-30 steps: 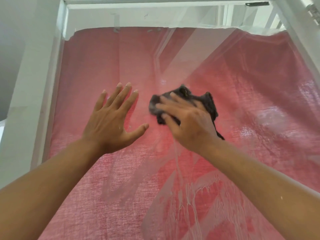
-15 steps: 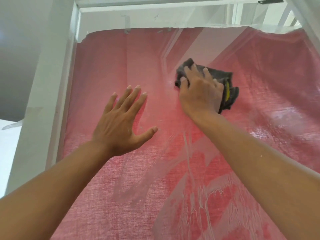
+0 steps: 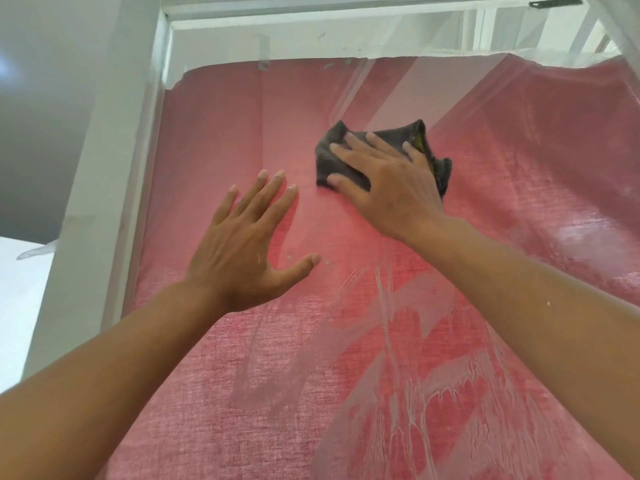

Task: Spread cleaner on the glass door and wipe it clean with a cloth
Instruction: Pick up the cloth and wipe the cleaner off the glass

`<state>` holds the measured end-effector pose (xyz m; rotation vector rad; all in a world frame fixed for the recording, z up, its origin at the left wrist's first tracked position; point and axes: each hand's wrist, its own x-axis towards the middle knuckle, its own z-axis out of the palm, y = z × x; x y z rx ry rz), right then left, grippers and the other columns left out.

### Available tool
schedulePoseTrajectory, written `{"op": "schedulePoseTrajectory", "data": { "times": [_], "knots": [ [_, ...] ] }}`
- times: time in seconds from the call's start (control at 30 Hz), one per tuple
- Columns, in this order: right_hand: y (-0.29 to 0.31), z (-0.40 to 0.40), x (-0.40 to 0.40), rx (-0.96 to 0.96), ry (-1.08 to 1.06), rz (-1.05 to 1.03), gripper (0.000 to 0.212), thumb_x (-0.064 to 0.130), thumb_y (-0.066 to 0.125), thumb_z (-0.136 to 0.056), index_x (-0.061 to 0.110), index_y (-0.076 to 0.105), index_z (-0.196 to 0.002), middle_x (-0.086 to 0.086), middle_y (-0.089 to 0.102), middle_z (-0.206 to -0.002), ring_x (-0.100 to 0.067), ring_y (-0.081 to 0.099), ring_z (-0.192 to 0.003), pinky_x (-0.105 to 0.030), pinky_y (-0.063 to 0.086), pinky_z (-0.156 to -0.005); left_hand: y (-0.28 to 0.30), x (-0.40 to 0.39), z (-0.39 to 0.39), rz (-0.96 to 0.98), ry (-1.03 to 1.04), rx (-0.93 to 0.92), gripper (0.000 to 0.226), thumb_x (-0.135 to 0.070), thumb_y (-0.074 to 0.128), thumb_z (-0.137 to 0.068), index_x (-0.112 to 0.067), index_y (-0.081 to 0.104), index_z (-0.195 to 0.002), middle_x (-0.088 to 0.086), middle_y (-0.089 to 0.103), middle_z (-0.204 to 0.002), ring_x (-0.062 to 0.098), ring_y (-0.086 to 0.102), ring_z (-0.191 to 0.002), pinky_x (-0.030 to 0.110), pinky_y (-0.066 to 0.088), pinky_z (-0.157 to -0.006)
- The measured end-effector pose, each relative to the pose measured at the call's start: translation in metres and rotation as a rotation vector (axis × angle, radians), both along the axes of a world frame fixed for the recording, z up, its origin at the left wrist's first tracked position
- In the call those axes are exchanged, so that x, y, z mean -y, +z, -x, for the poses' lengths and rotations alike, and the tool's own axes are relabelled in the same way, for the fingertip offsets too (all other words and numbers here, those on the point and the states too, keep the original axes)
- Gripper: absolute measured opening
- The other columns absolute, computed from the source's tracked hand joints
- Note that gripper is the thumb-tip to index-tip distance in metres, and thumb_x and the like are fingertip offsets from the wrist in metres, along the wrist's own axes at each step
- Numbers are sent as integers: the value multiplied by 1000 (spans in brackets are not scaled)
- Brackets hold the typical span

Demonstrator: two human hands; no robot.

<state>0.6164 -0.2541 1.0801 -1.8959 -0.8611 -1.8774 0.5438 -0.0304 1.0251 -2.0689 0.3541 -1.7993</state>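
— Pressing flat, the right hand (image 3: 391,188) is pinning a dark grey cloth (image 3: 346,157) against the glass door (image 3: 519,174), with its fingers (image 3: 360,142) spread straight over the fabric rather than curling round it.

— And the other hand?

— Nothing is being held by the left hand (image 3: 242,251). It is lying open, palm toward the pane, with fingers (image 3: 273,188) straight and fanned and the thumb sticking out to the right. Whether the palm is actually touching the glass, I cannot tell.

— Where is the cloth sitting on the door?

— It is sitting in the upper middle of the pane, just up and right of the left hand's fingertips. It is bunching up, and a strip of yellow-green is showing at its right edge.

— What about the cleaner?

— White cleaner streaks (image 3: 408,382) are running down the lower right part of the glass, under the right forearm, and a fainter smear (image 3: 263,386) is showing lower down, nearer the left forearm.

— Anything behind the glass?

— A pink-red woven curtain (image 3: 221,133) is filling almost the whole pane behind it, and its top edge is sagging below the white door frame (image 3: 114,161), which is running up the left side and across the top.
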Motion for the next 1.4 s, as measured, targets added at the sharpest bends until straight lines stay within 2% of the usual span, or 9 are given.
{"op": "schedulePoseTrajectory", "data": {
  "times": [0.1,0.27,0.43,0.57,0.73,0.9,1.1,1.23,1.4],
  "knots": [
    [15,4,-9,-35,72,-225,43,47,43,-108,40,49,-150,13,39,-162,-14,29,-154,-51,16,-125,1,-2,1,2,12,5,101,-83,33,-90,-18,21,-166,-1,8,-174,15,-1,-161,50,6,-131],
    [-10,5,-40,166,137,131,36,38,47,-105,36,63,-137,11,55,-151,-14,44,-146,-50,25,-118,-3,-6,-1,17,-12,16,99,-79,37,-91,-17,18,-166,0,8,-174,16,1,-161,50,6,-131],
    [17,6,-20,-63,152,-375,35,37,44,-108,38,59,-140,11,47,-158,-16,33,-152,-52,11,-126,-6,-10,-1,3,1,28,98,-78,37,-92,-15,22,-165,1,9,-174,16,2,-161,51,6,-131],
    [-8,3,-31,124,157,62,34,38,48,-106,39,62,-137,12,52,-154,-14,40,-149,-54,20,-124,-7,-8,-2,17,-3,20,99,-79,36,-91,-15,21,-165,0,8,-174,15,1,-161,50,5,-131],
    [7,2,-11,-57,191,-339,34,37,48,-106,40,61,-138,12,48,-157,-16,35,-151,-52,12,-127,-7,-9,-2,17,3,25,99,-79,36,-91,-15,22,-165,1,10,-174,17,2,-161,51,5,-131],
    [-44,-4,-21,107,187,-3,33,36,51,-104,39,65,-134,12,55,-151,-12,42,-147,-51,23,-123,-4,2,-6,44,-9,23,98,-77,36,-90,-15,25,-164,3,12,-174,17,4,-161,54,6,-130],
    [-13,-8,35,-113,186,-480,36,35,49,-106,37,61,-140,0,47,-158,-22,37,-149,-47,13,-127,13,39,-14,-5,-8,11,88,-68,31,-93,-15,27,-164,3,17,-173,19,7,-161,50,1,-130],
    [-45,-25,49,107,177,-73,34,31,54,-102,33,68,-133,6,58,-149,-16,46,-144,-46,28,-121,26,68,-26,-15,-52,14,85,-64,28,-93,-14,32,-162,5,23,-172,21,12,-160,50,1,-130],
    [-37,-37,114,-98,171,-677,36,34,51,-106,38,62,-140,4,49,-157,-23,39,-148,-42,21,-125,28,104,-42,-87,-68,1,77,-58,27,-97,-15,39,-159,8,30,-169,24,19,-159,54,10,-130]
  ]
}}
